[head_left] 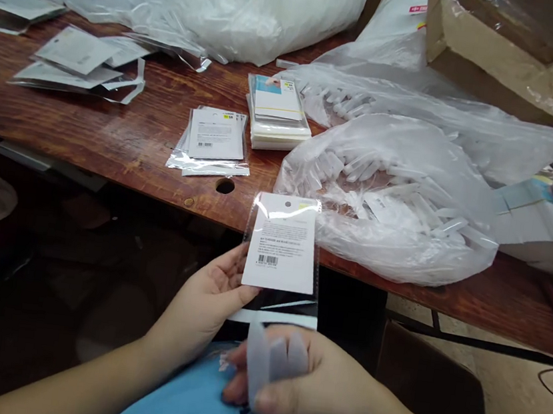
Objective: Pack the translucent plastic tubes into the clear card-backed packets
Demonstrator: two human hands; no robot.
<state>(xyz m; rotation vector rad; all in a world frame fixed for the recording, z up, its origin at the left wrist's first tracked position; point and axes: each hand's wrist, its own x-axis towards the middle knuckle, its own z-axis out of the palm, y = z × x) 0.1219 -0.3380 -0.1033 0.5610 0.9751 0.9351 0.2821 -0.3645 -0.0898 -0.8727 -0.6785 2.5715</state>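
My left hand [216, 287] grips the left edge of a clear plastic sleeve [289, 309], thumb in front and fingers behind. Inside the sleeve sits a white printed card [281, 248] with a barcode and a hang hole, its text facing me. Just below the sleeve's lower end, my right hand [306, 378] is closed around several translucent whitish strips [260, 363], which look soft and flat. The strips and fingertips are slightly blurred. What exactly the strips are I cannot make out.
A clear bag of whitish pieces [389, 194] lies on the wooden table [133, 142]. Sleeved cards [217, 136] and a card stack [280, 113] are left of it. More sleeved cards [76, 51] lie farther left. A cardboard box [496, 59] stands at the back right.
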